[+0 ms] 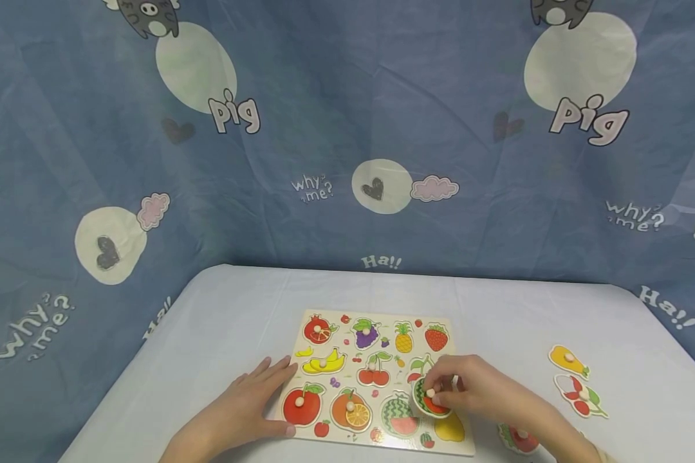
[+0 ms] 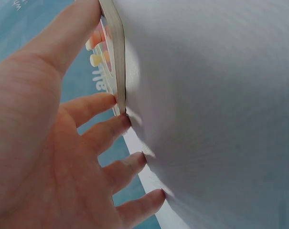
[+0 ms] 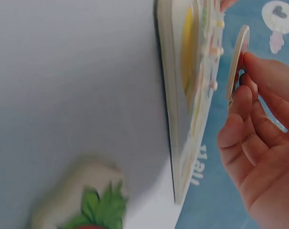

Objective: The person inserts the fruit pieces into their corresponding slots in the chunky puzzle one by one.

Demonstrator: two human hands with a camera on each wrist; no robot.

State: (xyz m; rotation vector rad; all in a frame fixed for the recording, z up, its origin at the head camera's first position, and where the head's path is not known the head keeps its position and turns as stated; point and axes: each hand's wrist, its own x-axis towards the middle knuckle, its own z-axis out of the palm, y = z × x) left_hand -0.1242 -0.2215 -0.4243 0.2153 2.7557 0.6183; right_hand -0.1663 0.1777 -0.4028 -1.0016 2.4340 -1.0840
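Observation:
A wooden fruit puzzle board (image 1: 394, 445) lies on the white table, with apple, orange, banana, cherry and other fruit pictures, several bearing small knobs. My right hand (image 1: 486, 392) pinches the knob of a watermelon puzzle piece (image 1: 418, 393) between thumb and fingers. That piece is tilted above the board, just right of the printed watermelon (image 1: 395, 411). In the right wrist view the piece (image 3: 236, 67) appears edge-on, apart from the board. My left hand (image 1: 240, 405) has its fingers spread, with thumb and fingertips touching the board's left edge (image 2: 118, 62).
Loose pieces lie on the table right of the board: a yellow-orange fruit piece (image 1: 566, 360), a red piece with green leaves (image 1: 582, 406), and a red and green piece (image 1: 522, 440) partly under my right forearm. A blue printed curtain (image 1: 336, 238) hangs behind the table.

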